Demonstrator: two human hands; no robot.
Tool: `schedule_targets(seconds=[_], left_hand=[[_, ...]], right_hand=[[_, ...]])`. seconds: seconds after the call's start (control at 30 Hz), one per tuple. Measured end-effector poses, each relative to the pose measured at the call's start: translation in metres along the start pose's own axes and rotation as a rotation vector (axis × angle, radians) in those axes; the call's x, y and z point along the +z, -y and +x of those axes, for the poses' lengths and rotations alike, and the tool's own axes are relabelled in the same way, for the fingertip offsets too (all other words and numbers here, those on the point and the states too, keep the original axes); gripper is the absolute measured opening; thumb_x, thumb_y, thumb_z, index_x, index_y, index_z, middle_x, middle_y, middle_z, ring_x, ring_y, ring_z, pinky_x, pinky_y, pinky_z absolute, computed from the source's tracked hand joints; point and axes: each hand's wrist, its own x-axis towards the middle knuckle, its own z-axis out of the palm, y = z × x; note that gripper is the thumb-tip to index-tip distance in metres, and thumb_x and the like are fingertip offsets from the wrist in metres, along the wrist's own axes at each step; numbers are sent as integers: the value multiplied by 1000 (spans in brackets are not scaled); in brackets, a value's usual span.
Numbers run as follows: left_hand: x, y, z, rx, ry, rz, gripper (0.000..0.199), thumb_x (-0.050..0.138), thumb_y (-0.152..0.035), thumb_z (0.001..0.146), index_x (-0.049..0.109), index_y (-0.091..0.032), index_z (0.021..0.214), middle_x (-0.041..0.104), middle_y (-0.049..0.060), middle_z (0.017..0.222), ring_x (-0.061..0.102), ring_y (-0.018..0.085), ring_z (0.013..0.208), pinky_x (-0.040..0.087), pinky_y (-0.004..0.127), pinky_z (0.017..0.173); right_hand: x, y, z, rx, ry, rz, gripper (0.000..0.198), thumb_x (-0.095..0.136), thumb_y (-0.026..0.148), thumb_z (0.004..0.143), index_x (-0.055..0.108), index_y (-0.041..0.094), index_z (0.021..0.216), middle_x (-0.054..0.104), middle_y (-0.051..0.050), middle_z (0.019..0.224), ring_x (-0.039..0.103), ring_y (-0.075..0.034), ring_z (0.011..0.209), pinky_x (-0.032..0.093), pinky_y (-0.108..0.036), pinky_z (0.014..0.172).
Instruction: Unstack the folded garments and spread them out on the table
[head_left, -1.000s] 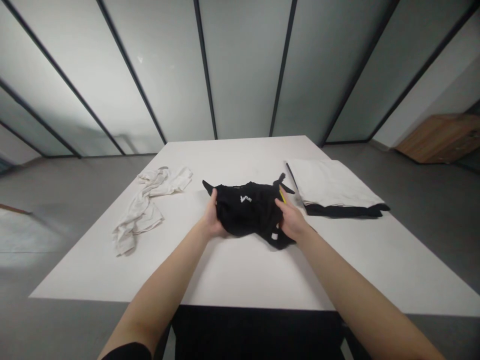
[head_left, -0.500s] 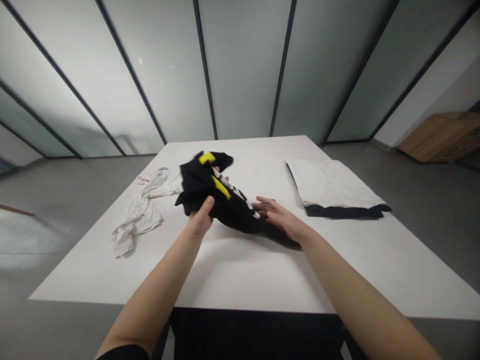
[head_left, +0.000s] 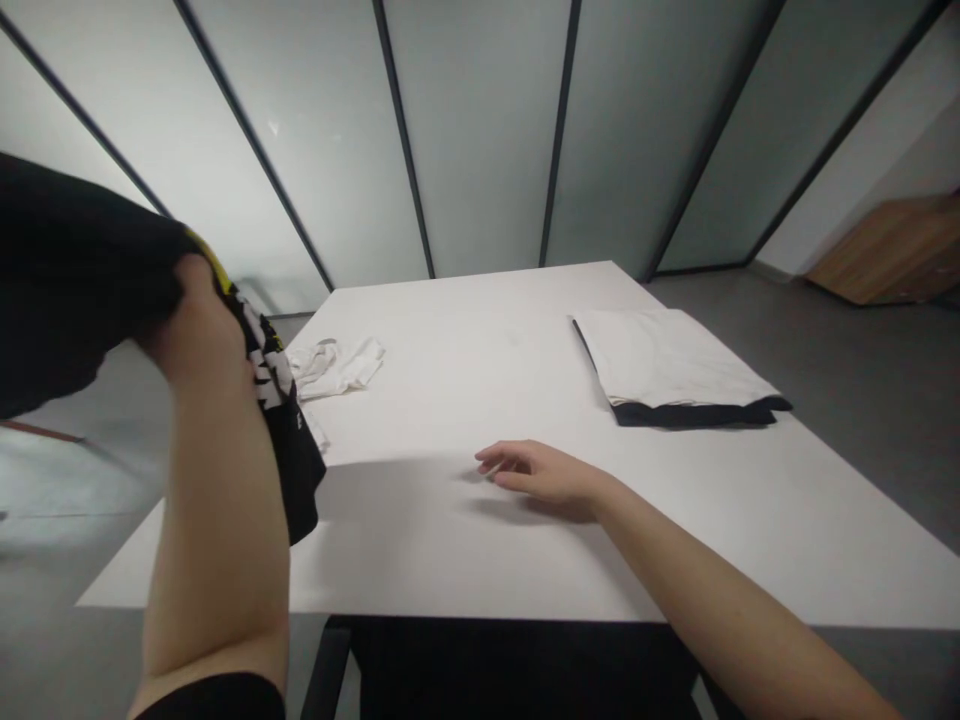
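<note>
Fingers of the right hand curl loosely, the thumb apart from them, just above the smooth white table in the lower centre of the frame, with a soft shadow beneath. At the left of the frame, the left hand is clamped on a black printed garment; its thumb presses the cloth, while its other fingers are mostly hidden. The garment is a limp, matte fabric, bunched and spread into the upper left, with a yellow strip and blocky white print along the part draping down beside the wrist. Behind that drape, a thin white cloth lies crumpled in soft ridges, partly covered from view. Right of centre, a flat, roughly four-sided folded white fabric rests on folded dark fabric, which shows along its near edge. Frosted panels with dark straight strips fill the top.
</note>
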Motion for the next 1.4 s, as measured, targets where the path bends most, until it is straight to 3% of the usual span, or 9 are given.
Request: schedule_targets(seconds=[0.23,0.33,0.5,0.6,0.77,0.97,1.07,1.2,1.4], left_hand=[[32,82,-73,-339,593,973,105,86,-60,75,50,2,151,34,38,169,11,59,161,1,86,120],[23,117,-136,-207,799,1179,86,75,-56,82,57,-7,151,29,37,171,14,61,161,7,86,119],[4,141,-175,-222,858,1167,61,46,-49,100,60,-20,152,38,27,171,25,57,159,17,86,117],[-5,141,-161,-232,898,1162,57,41,-42,102,60,-25,153,39,23,172,29,53,159,20,83,118],[-3,131,-148,-222,897,1228,51,39,-34,103,65,-17,144,50,28,162,41,52,151,28,80,116],[31,74,-216,-38,1008,787,42,59,-41,98,70,-20,134,60,22,153,48,45,148,30,63,125],[43,36,-266,-104,1087,257,46,78,-42,88,72,-25,130,70,18,141,59,39,139,34,51,126],[47,8,-314,-143,1209,-99,72,88,-44,79,64,-27,144,67,15,147,62,37,135,42,51,120],[55,28,-317,-558,1108,-260,27,73,-45,88,73,-21,100,78,6,92,71,24,84,58,39,85]], right_hand=[[-8,-11,4,-3,-237,-80,33,67,42,100,75,28,129,77,-10,131,73,-28,113,56,-49,103],[-26,-18,5,-18,-466,-187,31,66,39,97,78,29,124,76,-9,133,70,-31,119,56,-51,104],[-91,-40,-21,44,-1003,-576,47,61,26,85,74,22,130,72,-15,137,61,-37,131,42,-59,119],[-130,-58,-51,417,-1332,-700,61,66,26,80,67,19,140,54,-23,157,42,-49,147,32,-75,117],[-156,-72,-79,841,-1346,-617,33,64,31,88,78,18,115,68,-25,130,47,-50,138,38,-73,106],[-145,-49,-61,501,-1473,-582,22,53,33,99,69,19,103,72,-17,103,63,-36,109,46,-55,100],[-122,-33,-43,100,-1307,-332,25,58,48,99,62,24,94,68,-7,87,63,-26,85,52,-41,84],[-63,-13,-16,-95,-709,172,43,69,69,91,61,27,91,59,3,72,55,-17,61,50,-30,60],[-9,0,-1,-220,-300,23,55,79,55,90,64,29,136,71,-10,134,68,-29,122,55,-46,105]])
